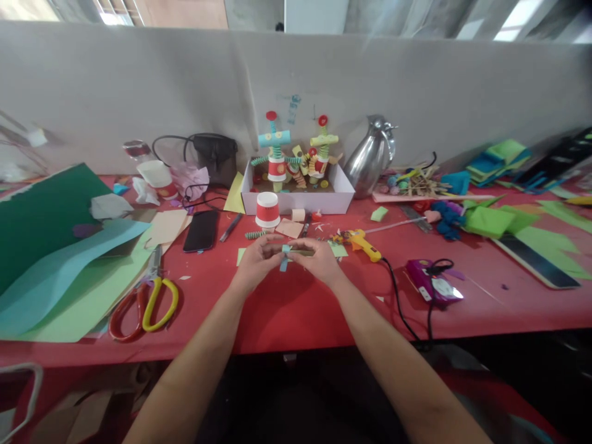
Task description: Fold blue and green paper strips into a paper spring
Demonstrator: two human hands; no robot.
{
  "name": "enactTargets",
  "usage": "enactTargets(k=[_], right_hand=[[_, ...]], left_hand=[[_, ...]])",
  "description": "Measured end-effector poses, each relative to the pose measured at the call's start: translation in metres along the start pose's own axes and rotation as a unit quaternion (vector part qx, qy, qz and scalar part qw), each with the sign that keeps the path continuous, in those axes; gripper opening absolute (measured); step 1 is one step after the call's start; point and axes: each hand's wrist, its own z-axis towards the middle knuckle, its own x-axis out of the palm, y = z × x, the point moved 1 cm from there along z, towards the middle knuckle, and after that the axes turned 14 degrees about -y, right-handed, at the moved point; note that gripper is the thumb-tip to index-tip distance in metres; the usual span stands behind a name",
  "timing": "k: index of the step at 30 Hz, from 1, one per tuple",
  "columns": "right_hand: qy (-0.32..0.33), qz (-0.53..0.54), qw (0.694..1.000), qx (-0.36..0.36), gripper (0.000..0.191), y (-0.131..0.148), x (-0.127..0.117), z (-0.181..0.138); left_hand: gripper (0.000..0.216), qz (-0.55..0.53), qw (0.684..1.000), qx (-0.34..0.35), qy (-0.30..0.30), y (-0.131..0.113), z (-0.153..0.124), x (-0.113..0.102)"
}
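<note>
My left hand (259, 262) and my right hand (317, 260) meet over the red table (287, 308), fingers pinched together on a small blue paper strip (284, 258). A greenish strip (303, 252) runs from it under my right fingers. Just beyond my hands stand an upside-down red and white paper cup (267, 209) and a coiled paper spring (254, 234). A yellow glue gun (365, 245) lies right of my right hand.
A white box (296, 200) holds two paper robot figures (276, 154). Scissors (145, 302), a phone (201, 231) and coloured paper sheets (60, 277) lie on the left. A steel jug (370, 157), a purple device (432, 283) with cable, and green paper pieces (490, 219) are on the right.
</note>
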Motion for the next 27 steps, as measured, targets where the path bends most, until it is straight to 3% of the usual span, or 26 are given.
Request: enactTargets(k=[4, 10, 16, 27], right_hand=[[-0.006, -0.025, 0.999, -0.045, 0.032, 0.003, -0.002, -0.001], [-0.048, -0.06, 0.986, -0.149, 0.021, 0.007, -0.002, -0.004], [-0.036, -0.05, 0.989, -0.135, 0.021, 0.01, 0.001, -0.008], [-0.056, -0.043, 0.99, -0.122, 0.021, 0.013, 0.002, -0.011]], left_hand=[[0.056, -0.007, 0.999, 0.032, 0.019, -0.003, -0.002, 0.001], [0.05, -0.043, 0.999, 0.009, 0.015, -0.005, -0.003, 0.003], [0.029, -0.061, 0.997, 0.003, -0.045, -0.001, -0.002, 0.004], [0.027, -0.063, 0.995, -0.017, -0.071, -0.002, -0.001, 0.005]])
